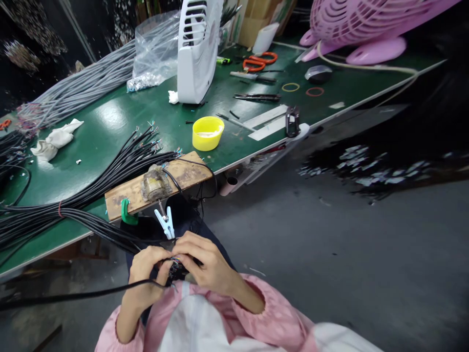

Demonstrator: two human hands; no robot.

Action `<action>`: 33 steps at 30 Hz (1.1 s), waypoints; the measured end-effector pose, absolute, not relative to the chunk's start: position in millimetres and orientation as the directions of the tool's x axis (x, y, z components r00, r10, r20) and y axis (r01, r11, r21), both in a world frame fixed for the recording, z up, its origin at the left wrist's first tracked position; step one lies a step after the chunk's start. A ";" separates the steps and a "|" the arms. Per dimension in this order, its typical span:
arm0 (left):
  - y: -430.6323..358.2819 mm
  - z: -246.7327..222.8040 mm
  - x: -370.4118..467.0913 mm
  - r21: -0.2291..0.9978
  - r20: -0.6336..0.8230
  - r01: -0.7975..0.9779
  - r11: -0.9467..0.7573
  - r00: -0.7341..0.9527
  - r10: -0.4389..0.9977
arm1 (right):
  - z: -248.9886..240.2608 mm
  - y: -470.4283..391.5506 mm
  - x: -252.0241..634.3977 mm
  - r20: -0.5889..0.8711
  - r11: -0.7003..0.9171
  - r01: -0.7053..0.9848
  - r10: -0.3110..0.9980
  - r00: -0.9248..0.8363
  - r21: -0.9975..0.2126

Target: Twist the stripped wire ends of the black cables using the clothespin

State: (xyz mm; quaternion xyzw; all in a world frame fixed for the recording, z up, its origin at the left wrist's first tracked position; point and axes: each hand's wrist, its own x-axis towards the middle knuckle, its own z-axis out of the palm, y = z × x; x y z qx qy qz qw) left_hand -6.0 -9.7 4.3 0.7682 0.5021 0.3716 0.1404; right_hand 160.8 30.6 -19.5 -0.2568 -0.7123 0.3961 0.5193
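Bench edge first: green-topped bench (110, 112), front edge runs diagonally, low at left, high at right; both hands sit on the person's side of it, above the lap

Long wooden board (186, 171) lies at that edge and overhangs it, with a green plastic clamp (128, 212) at its near-left end. Light blue plastic clip (165, 222) juts off the board toward the hands, just ahead of them

Open room is on the right, over grey floor (300, 254). Left is tight: black cable bundle (110, 181) spreads over the bench, part of it dropping over the edge toward the hands; one loose thick black cable (91, 293) crosses the left wrist

Yellow oval plastic cup (208, 139) stands beyond the board, near the edge

Pose: left hand (146, 269) bent inward, thumb and index narrowed to a pinch. Right hand (205, 264) comes in from the other side, knuckles up, fingertips pinched too, nearly meeting the left

Both hold thin coloured wires (177, 261), which sit between the fingertips; exact grip partly hidden by the fingers
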 end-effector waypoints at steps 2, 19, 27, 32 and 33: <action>-9.6 3.5 -5.5 0.517 0.446 0.702 -0.489 0.267 0.855 | -20.3 28.3 157.4 0.478 0.469 -0.105 0.826 -0.299 -0.877; -9.9 2.3 -7.8 0.538 0.551 0.564 -0.627 0.327 0.767 | -13.9 31.2 161.0 0.506 0.494 -0.108 0.842 -0.188 -0.863; -9.1 1.7 -8.9 0.497 0.525 0.606 -0.621 0.360 0.771 | -9.9 27.1 158.5 0.639 0.683 0.053 0.706 -0.304 -0.729; -8.8 4.1 -10.2 0.502 0.492 0.608 -0.615 0.384 0.781 | -5.7 30.6 160.8 0.681 0.761 0.184 0.642 -0.353 -0.622; -9.3 4.7 -10.8 0.501 0.488 0.610 -0.613 0.386 0.783 | -5.8 32.4 162.3 0.681 0.758 0.177 0.646 -0.345 -0.628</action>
